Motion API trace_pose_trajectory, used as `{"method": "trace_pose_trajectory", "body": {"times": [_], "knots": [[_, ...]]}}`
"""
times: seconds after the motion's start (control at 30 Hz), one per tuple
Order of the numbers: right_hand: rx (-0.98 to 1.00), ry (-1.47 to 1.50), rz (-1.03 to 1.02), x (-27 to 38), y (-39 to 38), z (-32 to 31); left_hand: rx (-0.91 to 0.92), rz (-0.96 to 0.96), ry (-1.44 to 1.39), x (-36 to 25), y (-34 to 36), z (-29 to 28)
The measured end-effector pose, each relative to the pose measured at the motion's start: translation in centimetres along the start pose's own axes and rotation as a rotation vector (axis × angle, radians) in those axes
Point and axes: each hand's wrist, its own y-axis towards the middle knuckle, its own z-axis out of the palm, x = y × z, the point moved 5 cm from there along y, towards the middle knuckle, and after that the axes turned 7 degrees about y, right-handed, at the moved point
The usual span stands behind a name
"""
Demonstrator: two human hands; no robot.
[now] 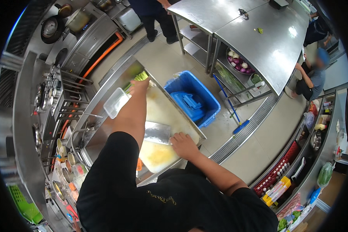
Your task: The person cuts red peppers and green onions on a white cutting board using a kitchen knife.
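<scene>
My left arm reaches forward across the white cutting board (158, 156). At the board's far end my left hand (139, 86) is closed over a bunch of green vegetable stalks (141, 75), and their kind is unclear. My right hand (184, 145) grips a broad-bladed cleaver (157, 133) at the blade's right end, with the handle hidden under the fingers. The blade lies flat on the board. Beside my left forearm sits a clear plastic container (116, 103). A round green thing (134, 69) lies past the stalks. Yellowish stains mark the board's near part.
Right of the board stands a blue bin (214, 98) with a liner. Beyond it are a steel table (259, 42), a bowl of onions (239, 62) and a blue floor brush (241, 127). One person (317, 73) crouches at right; another (154, 17) stands ahead.
</scene>
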Motion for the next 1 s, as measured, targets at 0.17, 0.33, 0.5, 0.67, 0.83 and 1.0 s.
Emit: {"method": "trace_pose_trajectory", "body": {"times": [0.17,0.33,0.5,0.67,0.83,1.0], "knots": [[0.061,0.054,-0.043,-0.8,0.4,-0.6,-0.067,0.151,0.178,-2.1,-0.2,-0.2],[0.114,0.085,-0.064,-1.0,0.8,-0.8,-0.142,0.367,0.034,-2.6,0.6,0.1],[0.107,0.066,-0.074,-1.1,0.9,-0.4,-0.210,0.441,-0.031,-2.9,1.3,0.0],[0.121,0.023,-0.097,-0.9,1.0,-0.4,-0.283,0.576,-0.143,-3.5,0.9,-1.9],[0.124,0.077,-0.100,-1.1,1.1,-0.7,-0.170,0.436,-0.188,-2.9,2.1,-1.0],[0.112,0.082,-0.080,-1.1,0.7,-0.6,-0.192,0.371,-0.156,-2.5,2.7,1.8]]}}
